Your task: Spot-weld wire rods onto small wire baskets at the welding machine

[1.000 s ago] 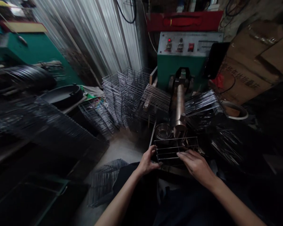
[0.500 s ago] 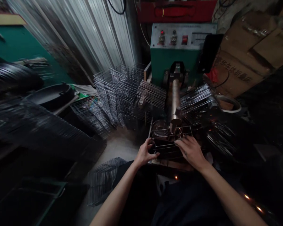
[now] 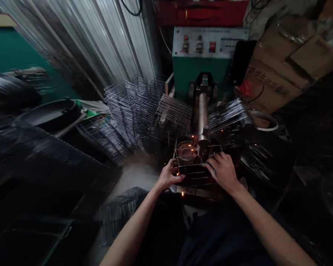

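A thin wire frame [image 3: 194, 165] lies beneath the electrode arm [image 3: 202, 118] of a green spot welder [image 3: 201, 70]. My left hand [image 3: 169, 175] grips the frame's left side, thumb and fingers curled around the wires. On the right, my right hand [image 3: 223, 170] has its fingers bent over the frame close to the electrode tip; what exactly they pinch is partly hidden. Orange sparks fly around the tip and near my left hand. Behind the wires, a round clear dish [image 3: 186, 150] shows under the arm.
Stacked wire racks [image 3: 133, 111] stand left of the welder. Bundles of loose wires lie left [image 3: 174, 111] and right [image 3: 227, 114] of the arm. A black pan [image 3: 48, 114] is farther left. A cardboard box [image 3: 277, 81] and a round tub [image 3: 266, 120] are at the right.
Sparks now burst left of the electrode tip and by my left hand, where earlier they were mostly to the right. My right hand has shifted slightly along the frame. The view has moved slightly.
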{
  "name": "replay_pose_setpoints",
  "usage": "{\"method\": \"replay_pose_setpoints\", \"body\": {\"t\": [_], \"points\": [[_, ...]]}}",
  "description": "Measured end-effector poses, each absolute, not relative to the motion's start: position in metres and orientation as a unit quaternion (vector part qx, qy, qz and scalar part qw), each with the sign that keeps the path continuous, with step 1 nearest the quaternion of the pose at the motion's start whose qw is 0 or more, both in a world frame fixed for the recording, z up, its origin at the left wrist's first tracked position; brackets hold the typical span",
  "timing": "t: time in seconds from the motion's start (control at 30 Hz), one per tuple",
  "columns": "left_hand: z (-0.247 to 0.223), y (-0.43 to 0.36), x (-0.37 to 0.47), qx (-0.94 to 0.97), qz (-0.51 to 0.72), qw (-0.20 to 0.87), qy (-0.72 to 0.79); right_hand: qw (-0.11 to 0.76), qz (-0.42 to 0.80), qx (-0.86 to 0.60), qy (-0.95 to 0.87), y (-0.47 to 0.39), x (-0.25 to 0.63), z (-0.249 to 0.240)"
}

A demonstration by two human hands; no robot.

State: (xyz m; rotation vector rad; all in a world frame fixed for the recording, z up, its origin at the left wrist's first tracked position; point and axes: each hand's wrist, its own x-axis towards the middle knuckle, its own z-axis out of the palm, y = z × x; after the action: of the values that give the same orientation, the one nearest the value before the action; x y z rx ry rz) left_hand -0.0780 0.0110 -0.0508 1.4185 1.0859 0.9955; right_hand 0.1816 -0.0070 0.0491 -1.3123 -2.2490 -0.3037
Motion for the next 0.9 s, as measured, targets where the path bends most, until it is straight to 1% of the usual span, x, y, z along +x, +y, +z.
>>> {"method": "replay_pose_setpoints", "body": {"t": [0.07,0.2,0.27,0.43,0.57,0.8,0.9], "points": [[-0.05,0.009,-0.078,0.606,0.405,0.502,0.466,0.252,-0.118,-0.487,-0.828,-0.006,0.182,0.049],[-0.045,0.008,-0.082,0.644,0.402,0.378,0.53,0.234,-0.135,-0.489,-0.83,-0.002,0.183,0.045],[-0.045,0.012,-0.085,0.645,0.412,0.354,0.538,0.232,-0.136,-0.484,-0.833,0.001,0.184,0.044],[-0.055,0.031,-0.092,0.625,0.423,0.423,0.502,0.222,-0.131,-0.485,-0.835,0.012,0.185,0.046],[-0.062,0.041,-0.094,0.617,0.429,0.45,0.482,0.227,-0.128,-0.485,-0.835,0.02,0.184,0.047],[-0.053,0.045,-0.092,0.619,0.413,0.446,0.497,0.233,-0.111,-0.492,-0.832,0.025,0.181,0.045],[-0.057,0.046,-0.093,0.617,0.42,0.448,0.491,0.239,-0.095,-0.493,-0.831,0.026,0.181,0.045]]}}
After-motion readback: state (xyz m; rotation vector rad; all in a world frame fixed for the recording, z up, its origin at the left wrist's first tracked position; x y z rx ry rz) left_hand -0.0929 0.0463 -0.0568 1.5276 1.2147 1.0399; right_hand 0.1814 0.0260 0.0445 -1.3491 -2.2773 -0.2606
